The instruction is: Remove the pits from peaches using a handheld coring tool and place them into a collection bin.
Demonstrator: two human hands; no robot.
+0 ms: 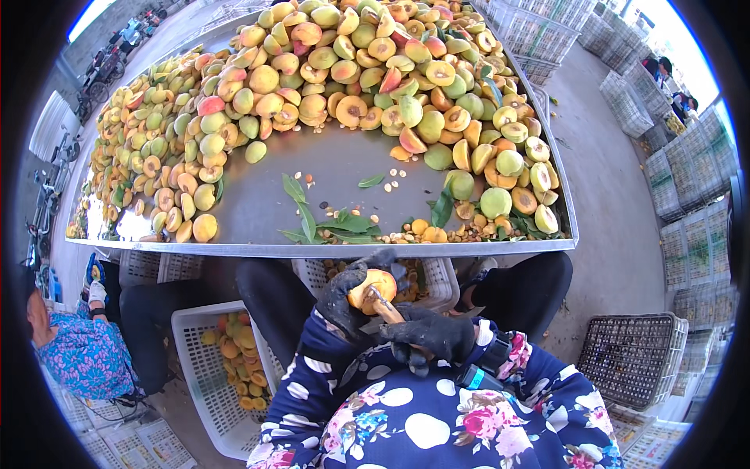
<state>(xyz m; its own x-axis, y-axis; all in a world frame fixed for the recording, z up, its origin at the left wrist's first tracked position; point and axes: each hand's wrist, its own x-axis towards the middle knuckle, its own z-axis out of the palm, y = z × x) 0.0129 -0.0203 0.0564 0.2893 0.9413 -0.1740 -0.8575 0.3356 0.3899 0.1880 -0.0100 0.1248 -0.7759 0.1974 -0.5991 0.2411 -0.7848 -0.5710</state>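
Observation:
My left hand [343, 299], in a dark work glove, holds a cut peach half [375, 290] with its flesh side towards me. My right hand [430, 337], gloved too, is closed around the wooden handle of a small pitting tool [387, 309]. The tool's metal tip touches the middle of the peach. Both hands are close together over my lap, just below the front edge of a metal table [322, 251]. Many halved and whole peaches [351, 111] are heaped on that table.
Peach pits [391, 180] and green leaves [345, 223] lie near the table's front edge. A white plastic crate [217, 381] with peach halves stands at lower left, another crate [448, 287] under the table. A co-worker [88, 346] sits at left. A dark crate [633, 357] stands at right.

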